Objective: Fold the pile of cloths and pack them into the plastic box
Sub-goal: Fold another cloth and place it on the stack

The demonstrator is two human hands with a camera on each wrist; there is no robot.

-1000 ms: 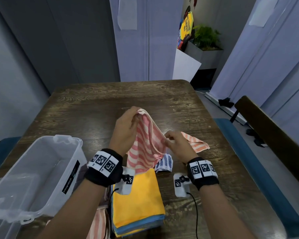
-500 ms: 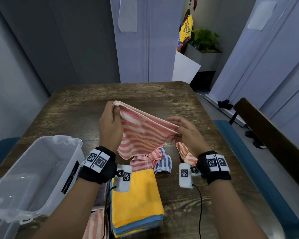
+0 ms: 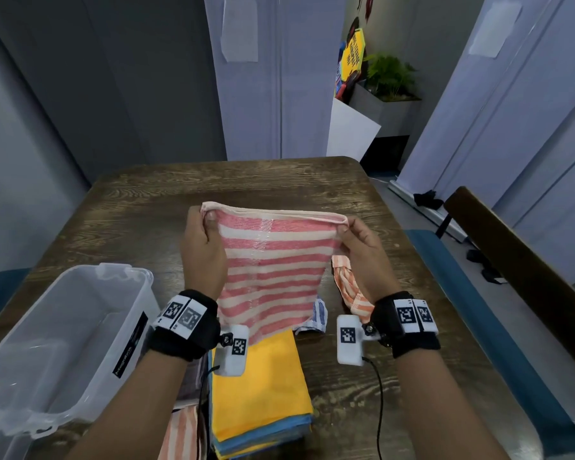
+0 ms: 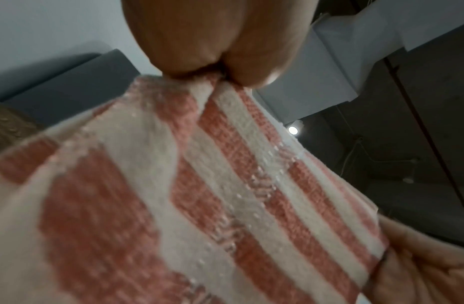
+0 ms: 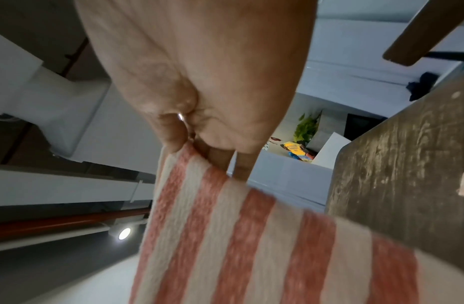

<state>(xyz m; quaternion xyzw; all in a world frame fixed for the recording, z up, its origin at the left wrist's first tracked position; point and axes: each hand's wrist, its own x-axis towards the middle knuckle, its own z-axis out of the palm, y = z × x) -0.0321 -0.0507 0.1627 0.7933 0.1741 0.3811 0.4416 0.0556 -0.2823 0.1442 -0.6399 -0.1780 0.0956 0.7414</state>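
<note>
Pulled apart since half a second ago, the two hands now stretch the red-and-white striped cloth (image 3: 273, 270) flat between them. Its top hem runs taut and level where it earlier sagged in a slack fold. The left hand (image 3: 201, 250) pinches the cloth's upper left corner between thumb and curled fingers, and the left wrist view shows the fabric bunched into that grip. The right hand (image 3: 362, 249) pinches the upper right corner, thumb in front and fingers behind, as the right wrist view confirms. Both grips are narrow and closed on fabric.

The cloth hangs from the two grips, held up off the table (image 3: 246, 180), with its stripes running level. Its lower edge reaches down to the yellow top of a folded stack (image 3: 263, 386) that lies below the grips, toward the person. Whether the edge touches the stack cannot be told.

A crumpled orange-striped cloth (image 3: 349, 290) lies on the table just below the right grip. A blue-striped cloth (image 3: 317, 318) lies between it and the stack, partly hidden behind the hanging cloth. The clear plastic box (image 3: 80, 343) stands on the table below and to the left of the left grip, apart from the held cloth. Another striped piece (image 3: 183, 433) shows beside the stack, under the left forearm. Black wristbands (image 3: 186, 323) with printed markers circle both wrists.
</note>
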